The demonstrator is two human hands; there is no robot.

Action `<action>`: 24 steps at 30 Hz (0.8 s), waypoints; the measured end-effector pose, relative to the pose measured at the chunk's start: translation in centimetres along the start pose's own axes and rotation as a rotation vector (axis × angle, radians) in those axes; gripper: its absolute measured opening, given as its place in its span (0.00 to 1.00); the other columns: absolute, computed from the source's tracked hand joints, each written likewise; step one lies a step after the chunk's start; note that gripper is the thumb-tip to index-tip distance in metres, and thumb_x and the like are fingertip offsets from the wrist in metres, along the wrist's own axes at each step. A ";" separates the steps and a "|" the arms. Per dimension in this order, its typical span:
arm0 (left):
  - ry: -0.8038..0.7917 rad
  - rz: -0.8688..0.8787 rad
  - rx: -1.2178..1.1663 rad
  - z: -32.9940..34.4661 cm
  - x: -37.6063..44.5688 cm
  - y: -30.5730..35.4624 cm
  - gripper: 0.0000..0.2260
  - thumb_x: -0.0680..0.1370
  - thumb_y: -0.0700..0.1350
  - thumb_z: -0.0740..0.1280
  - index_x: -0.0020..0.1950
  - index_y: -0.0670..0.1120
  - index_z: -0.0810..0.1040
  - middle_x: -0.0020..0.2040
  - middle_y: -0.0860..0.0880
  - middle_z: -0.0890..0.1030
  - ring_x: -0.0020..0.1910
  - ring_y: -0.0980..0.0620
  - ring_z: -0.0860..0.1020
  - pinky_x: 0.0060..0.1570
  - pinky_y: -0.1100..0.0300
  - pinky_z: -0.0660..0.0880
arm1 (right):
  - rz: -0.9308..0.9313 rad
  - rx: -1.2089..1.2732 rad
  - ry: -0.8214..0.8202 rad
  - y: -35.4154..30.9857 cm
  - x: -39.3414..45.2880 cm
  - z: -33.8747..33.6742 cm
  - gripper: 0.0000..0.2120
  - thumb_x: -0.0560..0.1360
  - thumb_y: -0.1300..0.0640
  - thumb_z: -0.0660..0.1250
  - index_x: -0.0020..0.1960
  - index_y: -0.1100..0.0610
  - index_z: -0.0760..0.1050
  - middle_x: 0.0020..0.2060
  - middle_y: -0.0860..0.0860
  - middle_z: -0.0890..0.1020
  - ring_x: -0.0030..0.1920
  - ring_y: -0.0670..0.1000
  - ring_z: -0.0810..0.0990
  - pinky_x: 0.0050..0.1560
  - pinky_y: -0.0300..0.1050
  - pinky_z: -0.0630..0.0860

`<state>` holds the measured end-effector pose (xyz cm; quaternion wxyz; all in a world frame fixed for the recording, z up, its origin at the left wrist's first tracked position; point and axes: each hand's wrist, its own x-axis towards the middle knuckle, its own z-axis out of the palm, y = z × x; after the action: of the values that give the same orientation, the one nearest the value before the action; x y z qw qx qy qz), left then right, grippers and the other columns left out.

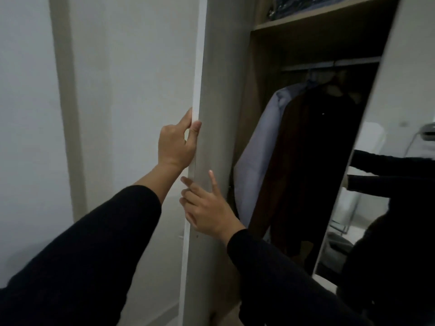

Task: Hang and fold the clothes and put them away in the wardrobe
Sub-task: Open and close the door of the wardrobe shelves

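Clothes [306, 161] are seen hanging inside an open wardrobe [263, 90] in the head view: a pale blue garment [256, 161] at the left, a brown one [284, 175] touching it, and a black one [329, 165] at the right, all suspended from a rail [329, 64] under a wooden shelf [317, 18]. Dark folded items in clear wrapping [294, 5] are stored on that shelf. The white wardrobe door [211, 114] is shown edge-on, left of the opening. Its front edge is pinched by the left hand [175, 142], thumb on the inner face and fingers curled round the outer side. Lower down, the right hand [207, 208] is held with its fingers straight and spread, its fingertips [186, 181] touching the door edge and nothing being gripped. Both arms are covered by black sleeves [94, 255]. A mirrored door [388, 137] stands at the right, in which the sleeved arms are reflected. No brand, label or writing can be read.
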<state>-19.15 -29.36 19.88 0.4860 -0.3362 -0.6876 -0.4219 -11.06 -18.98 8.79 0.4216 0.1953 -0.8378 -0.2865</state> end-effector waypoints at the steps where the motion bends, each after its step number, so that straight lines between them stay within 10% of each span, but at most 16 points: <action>1: -0.012 -0.002 -0.031 0.7 -0.4 1.1 0.21 0.81 0.53 0.53 0.69 0.44 0.72 0.30 0.49 0.74 0.26 0.52 0.70 0.32 0.62 0.65 | 0.008 -0.018 -0.008 0.6 -1.2 -0.6 0.10 0.72 0.51 0.67 0.51 0.52 0.81 0.55 0.48 0.80 0.72 0.52 0.66 0.69 0.70 0.47; 6: -0.049 0.039 -0.175 4.4 -2.1 6.6 0.22 0.82 0.53 0.54 0.73 0.46 0.66 0.57 0.43 0.81 0.52 0.48 0.79 0.51 0.59 0.73 | 0.081 -0.091 -0.102 3.5 -6.9 -3.1 0.11 0.72 0.50 0.66 0.52 0.52 0.80 0.57 0.49 0.79 0.73 0.53 0.65 0.68 0.71 0.48; 24: -0.544 0.122 -0.152 19.3 -2.8 20.7 0.26 0.81 0.52 0.55 0.77 0.51 0.51 0.77 0.46 0.55 0.75 0.47 0.56 0.67 0.45 0.61 | 0.658 -0.337 -0.685 13.7 -19.2 -5.0 0.20 0.72 0.54 0.65 0.63 0.56 0.77 0.69 0.48 0.73 0.76 0.55 0.56 0.65 0.71 0.29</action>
<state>-7.71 -3.31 19.15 0.2816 -0.5133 -0.7376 -0.3365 2.78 0.76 8.63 0.2159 -0.2551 -0.8875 -0.3172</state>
